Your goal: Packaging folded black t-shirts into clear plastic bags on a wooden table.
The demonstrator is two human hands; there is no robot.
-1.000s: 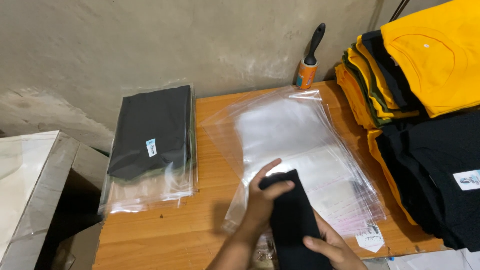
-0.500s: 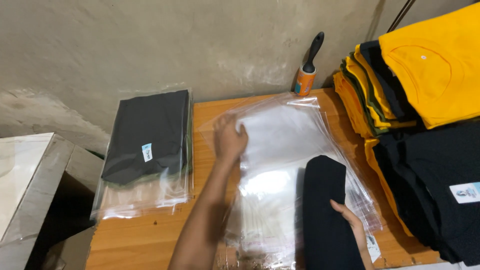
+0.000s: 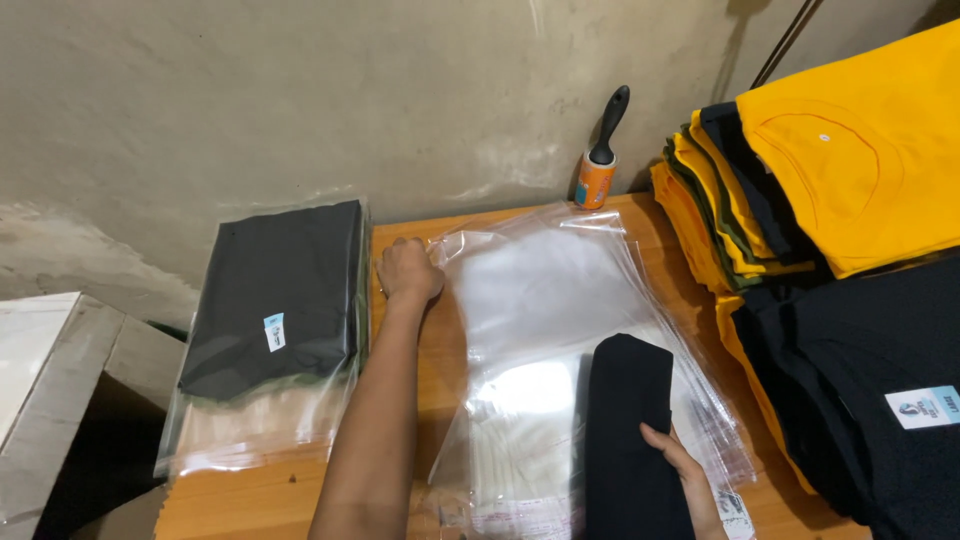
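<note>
My left hand (image 3: 408, 270) reaches across the wooden table (image 3: 250, 500) and pinches the far left corner of a clear plastic bag (image 3: 545, 280), the top one of a stack of such bags. My right hand (image 3: 678, 468) at the near edge holds a folded black garment (image 3: 628, 420), which rests on the right part of the bag stack. To the left of my left hand lies a pile of black garments packed in clear bags (image 3: 275, 300).
An orange lint roller with a black handle (image 3: 600, 160) stands against the wall at the back. Stacks of folded yellow, green and black shirts (image 3: 820, 180) fill the right side, with black shirts (image 3: 860, 390) below. A pale box (image 3: 40, 370) sits left of the table.
My left hand left the folded black garment and reached out to the far left corner of the top bag. My right hand kept the garment, now lying to the right.
</note>
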